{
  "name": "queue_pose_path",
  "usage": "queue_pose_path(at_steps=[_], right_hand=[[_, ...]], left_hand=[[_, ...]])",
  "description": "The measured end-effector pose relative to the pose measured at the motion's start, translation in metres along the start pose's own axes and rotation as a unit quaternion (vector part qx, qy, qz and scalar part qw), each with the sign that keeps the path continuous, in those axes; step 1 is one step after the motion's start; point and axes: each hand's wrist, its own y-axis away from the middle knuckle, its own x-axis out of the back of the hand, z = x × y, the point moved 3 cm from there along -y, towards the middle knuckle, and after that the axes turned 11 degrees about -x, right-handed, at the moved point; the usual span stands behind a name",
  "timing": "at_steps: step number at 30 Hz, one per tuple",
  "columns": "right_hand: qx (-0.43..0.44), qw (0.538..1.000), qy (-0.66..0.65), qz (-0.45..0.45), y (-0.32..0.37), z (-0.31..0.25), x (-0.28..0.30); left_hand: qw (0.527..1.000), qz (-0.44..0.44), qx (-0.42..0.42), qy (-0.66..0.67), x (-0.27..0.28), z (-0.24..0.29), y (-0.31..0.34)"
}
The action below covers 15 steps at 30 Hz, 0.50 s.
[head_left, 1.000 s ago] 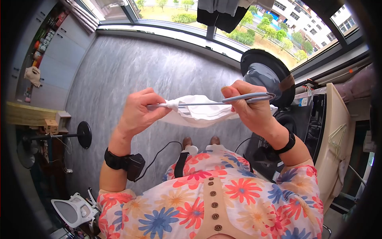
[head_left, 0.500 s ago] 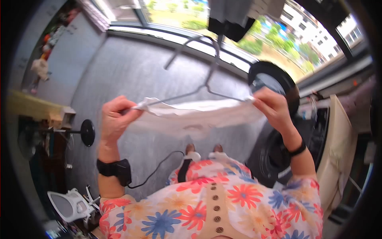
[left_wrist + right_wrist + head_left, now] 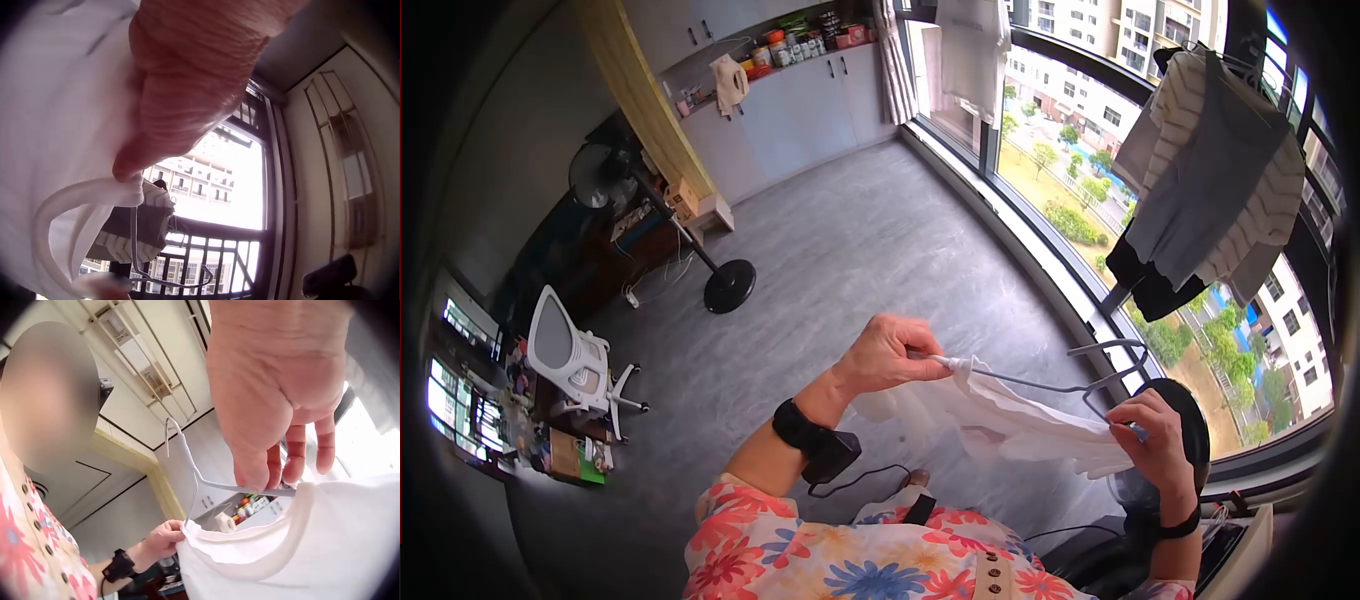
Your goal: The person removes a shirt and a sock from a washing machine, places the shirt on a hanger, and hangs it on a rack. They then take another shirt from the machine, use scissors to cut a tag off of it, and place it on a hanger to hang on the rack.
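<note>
A white shirt (image 3: 1010, 425) hangs on a thin grey hanger (image 3: 1040, 384), with the hanger's hook pointing away from the body. At the shirt's left shoulder, my left hand (image 3: 888, 352) pinches cloth and hanger between thumb and fingers. My right hand (image 3: 1155, 440) pinches the hanger's other arm with thumb and forefinger. In the right wrist view that pinch sits beside the shirt's round neckline (image 3: 275, 556); the other fingers hang loosely. The left wrist view has the left hand (image 3: 194, 81) close up, with white cloth (image 3: 62, 125) beside it.
Clothes (image 3: 1215, 170) hang by the window at the right. Below them stands a round black object (image 3: 1185, 405), partly behind the right hand. A fan's round base (image 3: 730, 286) and a white chair (image 3: 575, 355) stand at the left on the grey floor (image 3: 830, 250).
The right hand has gone from the hanger's hook to its right arm, and the hook has swung outward. The head view has turned left, so the hands now appear lower right.
</note>
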Motion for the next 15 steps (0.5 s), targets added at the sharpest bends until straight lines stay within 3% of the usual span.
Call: queue_pose_path(at_steps=[3, 5, 7, 11, 13, 15], right_hand=[[0.036, 0.996, 0.024, -0.076, -0.012, -0.012, -0.009], [0.016, 0.985, -0.021, -0.169, -0.023, -0.017, -0.025], [0.065, 0.981, -0.027, -0.182, -0.038, -0.014, -0.043], [0.033, 0.978, -0.086, -0.185, -0.063, -0.041, -0.083], [0.069, 0.981, -0.076, -0.165, -0.077, -0.056, -0.104], [0.069, 0.981, -0.090, -0.155, -0.091, -0.072, -0.136]], left_hand=[[0.999, 0.007, 0.009, -0.032, 0.012, 0.003, 0.018], [0.999, 0.021, 0.021, -0.028, 0.020, 0.007, 0.028], [0.998, 0.036, 0.037, -0.022, 0.029, 0.005, 0.039], [0.992, 0.074, 0.049, -0.093, 0.067, -0.011, 0.059], [0.922, 0.165, -0.099, -0.335, 0.085, -0.022, 0.064], [0.821, 0.212, -0.110, -0.519, 0.097, -0.026, 0.072]])
